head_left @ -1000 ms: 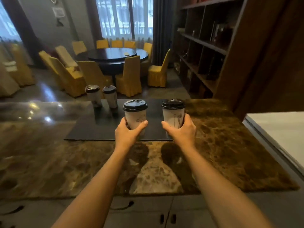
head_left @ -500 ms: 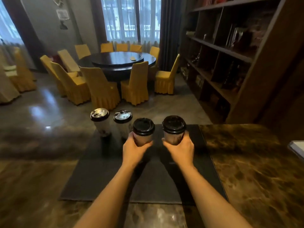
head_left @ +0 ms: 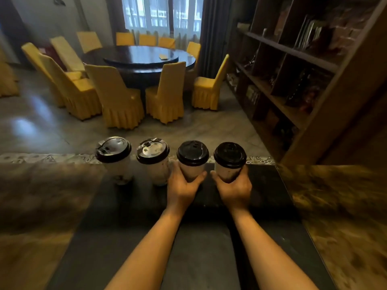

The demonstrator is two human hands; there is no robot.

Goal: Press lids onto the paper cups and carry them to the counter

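Several white paper cups with black lids line up along the far edge of the marble counter, over a dark mat. My left hand grips the third lidded cup round its lower body. My right hand grips the rightmost lidded cup the same way. Whether these two cups touch the mat is hidden by my hands. To their left two more lidded cups stand free on the mat, the nearer one close beside my left hand's cup.
Beyond the counter edge the floor drops to a dining room with a round dark table and yellow-covered chairs. A tall wooden shelf unit rises at the right, close to the counter's far right corner.
Both hands have carried their cups forward across the mat to the far edge, in line with the two standing cups. The view has moved closer and tilted down.
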